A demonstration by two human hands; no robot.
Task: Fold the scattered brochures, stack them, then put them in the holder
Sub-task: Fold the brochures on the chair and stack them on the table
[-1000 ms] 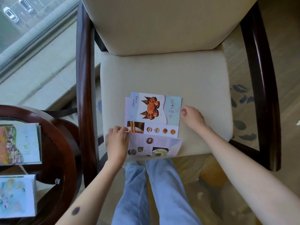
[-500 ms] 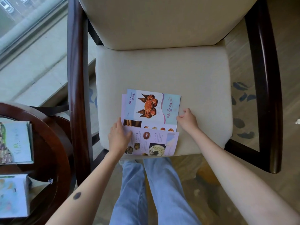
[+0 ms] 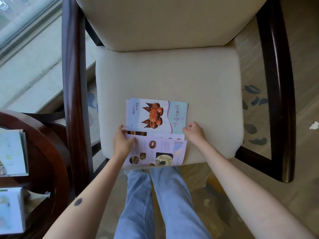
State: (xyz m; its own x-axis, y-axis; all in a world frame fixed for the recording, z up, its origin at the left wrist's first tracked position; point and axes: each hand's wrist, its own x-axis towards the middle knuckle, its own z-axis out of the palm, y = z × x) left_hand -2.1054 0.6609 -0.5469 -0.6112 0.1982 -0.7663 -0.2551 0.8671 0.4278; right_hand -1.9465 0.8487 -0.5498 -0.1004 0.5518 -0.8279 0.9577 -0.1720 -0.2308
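Partly, hands (image 3: 123, 144) cover the brochure (image 3: 155, 116).

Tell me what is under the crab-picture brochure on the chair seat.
A pink sheet peeks out along the left edge of the crab brochure, and a strip of food photos shows below it. How far that sheet runs underneath is covered.

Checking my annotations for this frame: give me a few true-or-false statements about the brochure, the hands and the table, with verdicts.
1. The brochure lies on the chair seat. True.
2. The left hand holds its left edge. True.
3. The table is bare. False: more brochures lie on it.
4. The right hand rests on the table. False: it holds the brochure's right edge.
5. The crab picture is folded out of sight. False: it faces up.
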